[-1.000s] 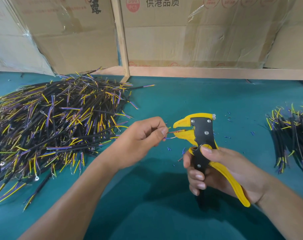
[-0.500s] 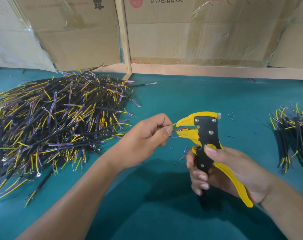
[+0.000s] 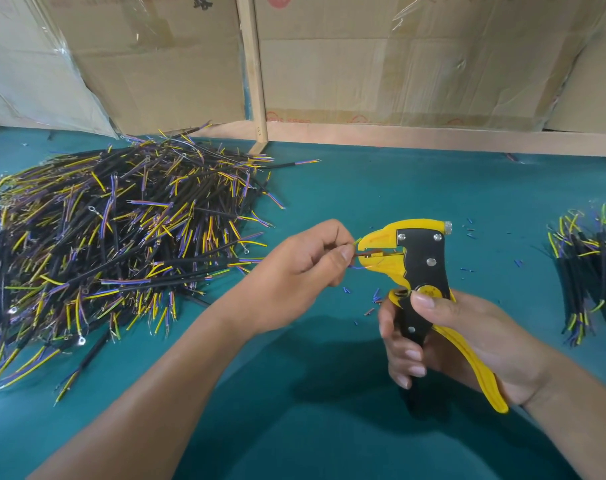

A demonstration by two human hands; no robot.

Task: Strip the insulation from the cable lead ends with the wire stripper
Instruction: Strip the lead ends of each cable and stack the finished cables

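Stripping under way on a teal bench: left hand [image 3: 305, 271] pinching a short cable between thumb and curled fingers, feeding its lead ends [image 3: 358, 252] into the mouth of the wire stripper [image 3: 419, 268]. Right hand [image 3: 443, 341] wrapped around the stripper's handles, thumb pressed on the black body, 4 fingers curled over the near handle. Tool head apparently parted, with 1 reddish lead seated between the blades, 1 green-yellow tip poking just above the stripper's beak and 1 blue lead trailing just below it.

Best practice here, as a judgement: only 1 lead square in the blades, strays kept out of the mouth; a firm pinch close to the stripper to stop the lead buckling; a full, steady squeeze, then a straight pull away.

Left of the stripper, a large heap of cables [image 3: 114, 244]; right of the stripper, a smaller bundle [image 3: 589, 271]. Around the stripper, scattered insulation offcuts [image 3: 376, 299] on the cloth.
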